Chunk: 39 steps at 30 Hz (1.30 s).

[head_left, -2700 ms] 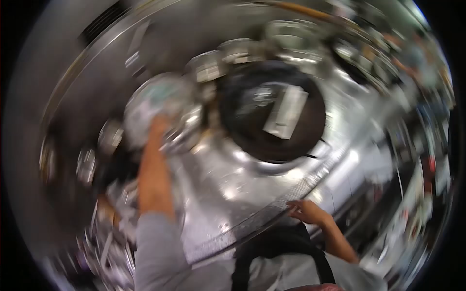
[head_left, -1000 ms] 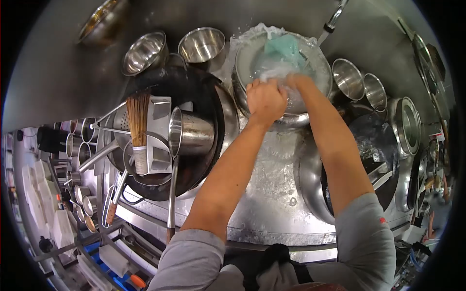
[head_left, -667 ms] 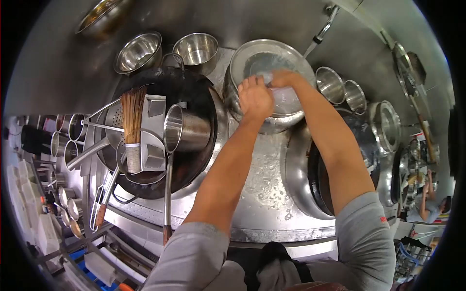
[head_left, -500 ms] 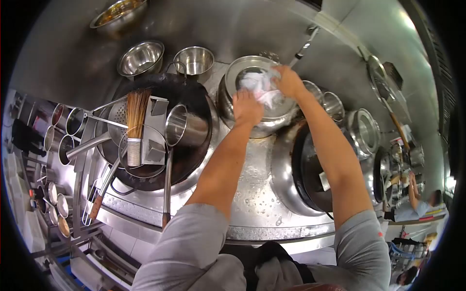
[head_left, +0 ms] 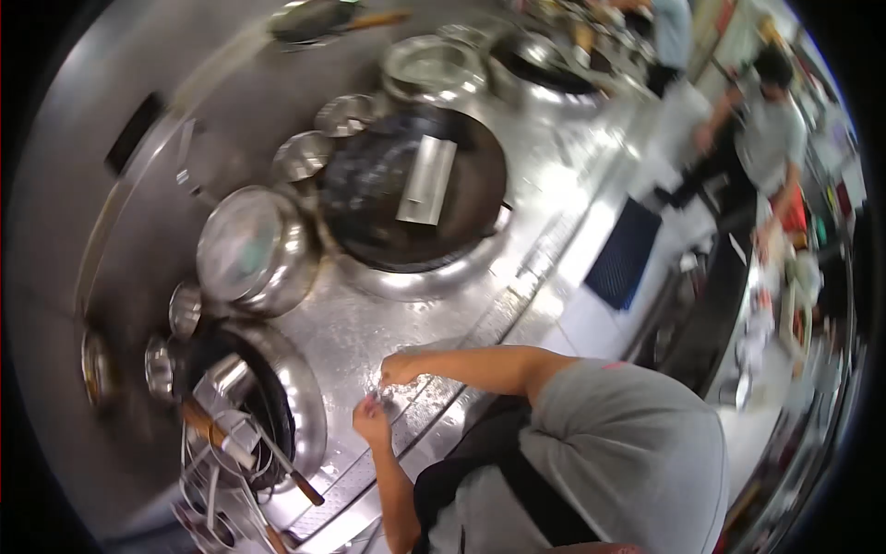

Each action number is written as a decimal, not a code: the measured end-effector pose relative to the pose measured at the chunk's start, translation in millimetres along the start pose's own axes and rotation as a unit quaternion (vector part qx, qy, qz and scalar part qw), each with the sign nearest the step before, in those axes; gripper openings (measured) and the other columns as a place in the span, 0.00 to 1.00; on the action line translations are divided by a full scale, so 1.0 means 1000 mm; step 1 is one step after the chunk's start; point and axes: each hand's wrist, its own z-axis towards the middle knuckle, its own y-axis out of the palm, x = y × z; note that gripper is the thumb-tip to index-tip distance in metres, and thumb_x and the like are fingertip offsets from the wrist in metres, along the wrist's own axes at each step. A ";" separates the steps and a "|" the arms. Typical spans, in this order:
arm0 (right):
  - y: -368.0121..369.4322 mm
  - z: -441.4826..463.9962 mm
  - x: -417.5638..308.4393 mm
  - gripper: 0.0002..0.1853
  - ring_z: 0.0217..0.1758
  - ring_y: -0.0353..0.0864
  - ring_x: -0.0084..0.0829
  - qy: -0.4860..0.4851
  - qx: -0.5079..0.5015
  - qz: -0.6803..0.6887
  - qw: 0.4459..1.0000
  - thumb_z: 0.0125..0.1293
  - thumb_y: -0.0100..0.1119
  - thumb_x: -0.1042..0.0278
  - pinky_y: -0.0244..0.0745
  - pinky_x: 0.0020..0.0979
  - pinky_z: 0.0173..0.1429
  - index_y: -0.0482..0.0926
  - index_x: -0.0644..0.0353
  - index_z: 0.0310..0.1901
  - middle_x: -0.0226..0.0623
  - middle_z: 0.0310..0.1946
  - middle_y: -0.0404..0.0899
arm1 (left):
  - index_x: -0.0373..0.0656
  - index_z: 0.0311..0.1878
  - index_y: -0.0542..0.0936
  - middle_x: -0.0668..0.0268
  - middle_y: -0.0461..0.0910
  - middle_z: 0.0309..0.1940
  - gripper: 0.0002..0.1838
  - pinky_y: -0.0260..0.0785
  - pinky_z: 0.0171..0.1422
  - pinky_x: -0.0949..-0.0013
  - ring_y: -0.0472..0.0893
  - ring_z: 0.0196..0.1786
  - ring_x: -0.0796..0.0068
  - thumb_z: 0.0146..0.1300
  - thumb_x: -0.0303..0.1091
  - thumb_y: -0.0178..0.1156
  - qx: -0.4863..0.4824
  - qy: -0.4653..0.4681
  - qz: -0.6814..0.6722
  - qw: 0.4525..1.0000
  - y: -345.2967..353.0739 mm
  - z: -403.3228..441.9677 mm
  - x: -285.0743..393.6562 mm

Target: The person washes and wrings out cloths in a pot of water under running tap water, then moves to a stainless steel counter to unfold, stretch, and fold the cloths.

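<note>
In the head view my left hand (head_left: 371, 421) and my right hand (head_left: 401, 367) are close together above the wet steel counter (head_left: 360, 332). The fingers of both hands are curled closed. What they hold, if anything, is too small and blurred to make out. Beyond them to the left stands a round steel pot (head_left: 293, 263), with a pale greenish patch blurred on its round top. Nearer, on the left, a wok (head_left: 286, 406) holds a steel container (head_left: 226, 380), a bamboo brush (head_left: 208, 423) and long-handled tools.
A large dark wok (head_left: 369, 198) with a metal block (head_left: 428, 180) sits past the pot. Small steel bowls (head_left: 303, 155) line the back wall. On the right, a person (head_left: 771, 129) stands by a worktop, and a dark mat (head_left: 625, 251) lies on the floor.
My view has swung to the right. Both hands have left the pot's top, where they were on a white crumpled thing, and are now drawn in near my body.
</note>
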 end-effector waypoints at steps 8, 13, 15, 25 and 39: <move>0.032 -0.061 -0.061 0.11 0.38 0.87 0.41 -0.052 0.067 0.054 0.995 0.65 0.62 0.59 0.80 0.42 0.43 0.86 0.57 0.40 0.44 0.34 0.86 | 0.42 0.23 0.65 0.75 0.63 0.21 0.10 0.56 0.27 0.69 0.61 0.26 0.82 0.56 0.16 0.46 0.189 -0.083 0.057 0.977 -0.100 -0.139 0.043; 0.019 -0.018 -0.038 0.21 0.22 0.75 0.24 -0.121 0.117 0.075 0.983 0.76 0.55 0.56 0.71 0.34 0.27 0.81 0.62 0.29 0.28 0.16 0.73 | 0.34 0.24 0.74 0.55 0.67 0.18 0.29 0.62 0.32 0.57 0.63 0.26 0.68 0.76 0.50 0.53 0.295 -0.263 0.118 0.911 -0.139 -0.222 0.059; 0.006 -0.016 -0.048 0.19 0.31 0.83 0.33 -0.117 0.033 0.140 0.983 0.76 0.54 0.56 0.79 0.38 0.43 0.86 0.63 0.37 0.39 0.23 0.81 | 0.33 0.24 0.75 0.47 0.73 0.20 0.33 0.66 0.37 0.50 0.71 0.27 0.58 0.77 0.55 0.48 0.319 -0.338 0.065 0.883 -0.168 -0.271 0.004; 0.169 -0.008 -0.136 0.25 0.51 0.84 0.49 -0.095 -0.040 -0.277 0.955 0.57 0.72 0.57 0.77 0.44 0.59 0.84 0.63 0.53 0.51 0.45 0.86 | 0.38 0.28 0.86 0.48 0.86 0.30 0.26 0.77 0.48 0.49 0.85 0.38 0.47 0.64 0.55 0.58 0.307 -0.483 0.103 0.814 -0.221 -0.560 -0.242; 0.507 0.077 -0.405 0.18 0.43 0.88 0.37 -0.279 -0.390 -0.150 0.865 0.67 0.64 0.65 0.80 0.35 0.50 0.83 0.66 0.54 0.47 0.42 0.88 | 0.40 0.49 0.82 0.62 0.84 0.34 0.14 0.79 0.40 0.69 0.83 0.34 0.73 0.74 0.39 0.53 0.504 -0.387 -0.289 0.716 -0.559 -0.474 -0.202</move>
